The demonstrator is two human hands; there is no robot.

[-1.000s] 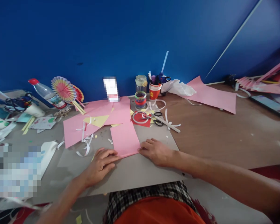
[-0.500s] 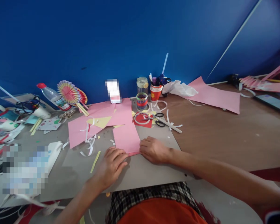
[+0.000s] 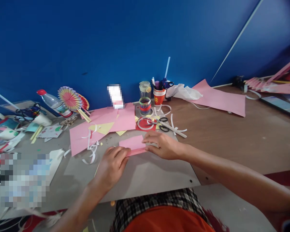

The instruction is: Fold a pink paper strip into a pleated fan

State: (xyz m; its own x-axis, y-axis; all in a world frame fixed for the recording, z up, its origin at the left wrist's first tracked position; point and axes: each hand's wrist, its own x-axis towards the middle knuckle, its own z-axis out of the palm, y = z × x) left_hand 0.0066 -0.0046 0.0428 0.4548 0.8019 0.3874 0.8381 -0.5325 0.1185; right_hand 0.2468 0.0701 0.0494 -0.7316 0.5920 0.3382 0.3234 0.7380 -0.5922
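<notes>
Both hands grip a folded pink paper (image 3: 133,143) lying between them. The left hand (image 3: 113,162) curls its fingers over one end, and the right hand (image 3: 163,146) pinches the other. Scissors (image 3: 163,124) lie on the desk (image 3: 232,141) just beyond the right hand.

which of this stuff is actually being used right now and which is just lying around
In use: folded pink paper, gripped at its ends by left hand and right hand; grey board under it.
Lying about: scissors, red cup of pens, rainbow paper fan, water bottle, big pink sheet, white paper strips.
</notes>
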